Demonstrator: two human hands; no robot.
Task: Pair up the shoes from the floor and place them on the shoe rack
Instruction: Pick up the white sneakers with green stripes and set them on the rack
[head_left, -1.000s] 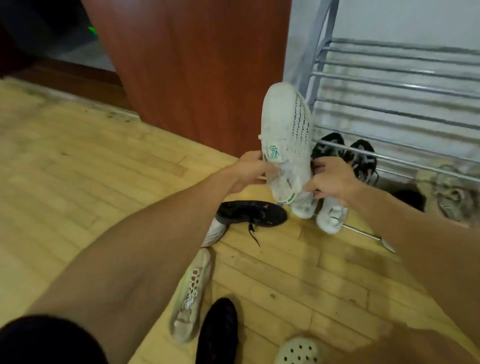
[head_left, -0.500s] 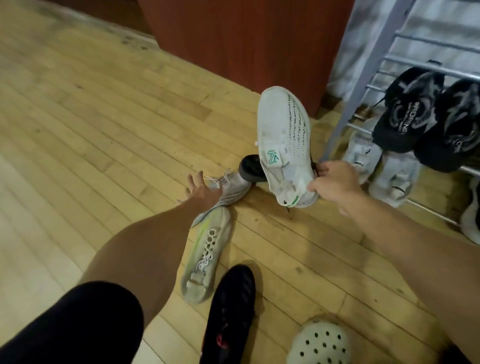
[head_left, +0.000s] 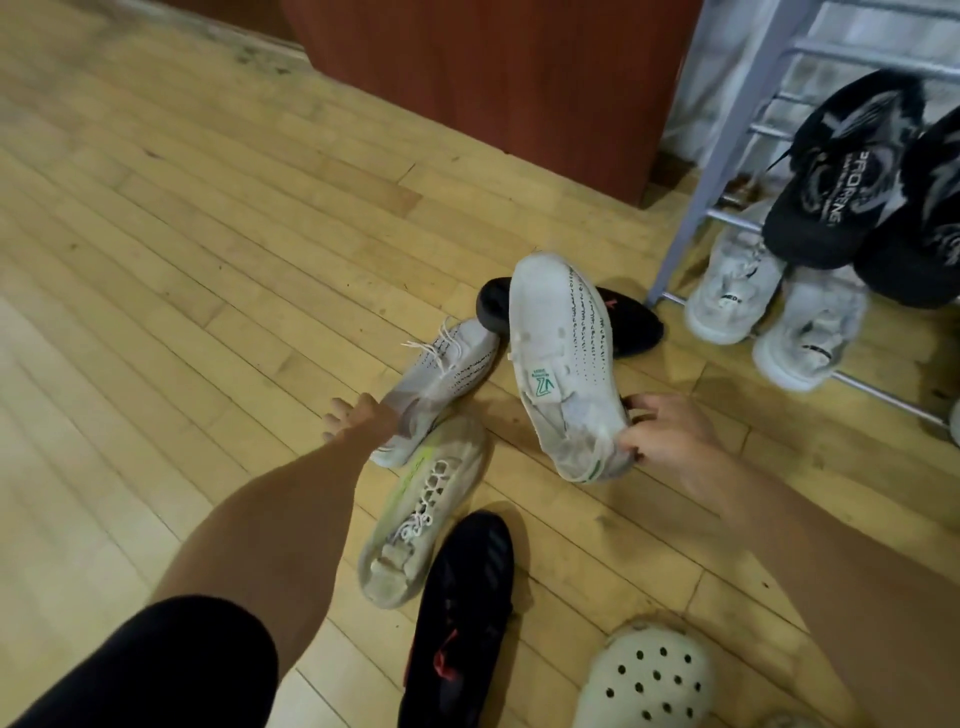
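My right hand (head_left: 670, 431) grips the heel of a white knit sneaker (head_left: 566, 358) with black dashes and a green tongue label, toe pointing away, just above the floor. Its matching white sneaker (head_left: 441, 374) lies on the wooden floor to the left. My left hand (head_left: 356, 418) touches that sneaker's heel end; I cannot tell whether the fingers grip it. A grey metal shoe rack (head_left: 696, 171) stands at the right, holding a black pair (head_left: 852, 171) above and a white pair (head_left: 769, 306) on the bottom rail.
On the floor lie a black shoe (head_left: 631, 325) behind the held sneaker, a cream sneaker with a yellow stripe (head_left: 421, 514), a black shoe with red trim (head_left: 462, 618) and a white perforated clog (head_left: 649, 680). A brown wooden panel (head_left: 493, 67) stands behind.
My left hand let go of the held sneaker and reached down to the matching sneaker on the floor. My right hand lowered the held sneaker toward the floor. The view tilted down.
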